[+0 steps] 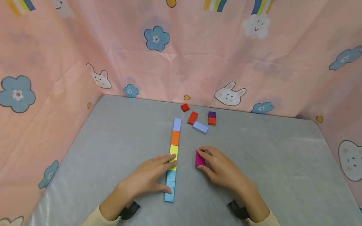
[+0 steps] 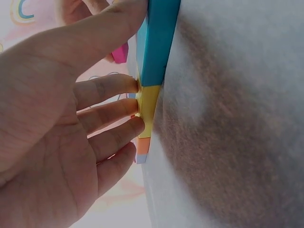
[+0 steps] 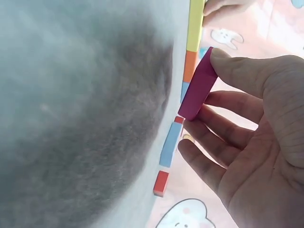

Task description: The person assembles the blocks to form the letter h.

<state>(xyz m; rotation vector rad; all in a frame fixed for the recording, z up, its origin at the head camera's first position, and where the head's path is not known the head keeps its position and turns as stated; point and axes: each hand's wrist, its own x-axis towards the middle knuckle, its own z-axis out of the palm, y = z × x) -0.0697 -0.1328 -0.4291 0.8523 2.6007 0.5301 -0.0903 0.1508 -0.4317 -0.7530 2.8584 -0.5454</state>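
Observation:
A row of blocks laid end to end runs away from me: a blue block (image 1: 170, 185), a yellow block (image 1: 173, 150), an orange block (image 1: 175, 138) and a pale lavender block (image 1: 177, 124). My left hand (image 1: 147, 177) rests over the near part of this row, its fairly straight fingertips touching the yellow block and its thumb on the blue one. To the right of the row, my right hand (image 1: 224, 168) pinches a magenta block (image 3: 198, 90) by its two ends, between thumb and fingers. In the head view this block is apart from the row.
Behind the magenta block lie a loose lavender block (image 1: 200, 127), a red block (image 1: 193, 118), a small red block (image 1: 185, 107), and a purple block (image 1: 211, 114) against another red one (image 1: 211, 121). A pink patterned curtain (image 1: 192, 62) borders the grey table (image 1: 282, 163).

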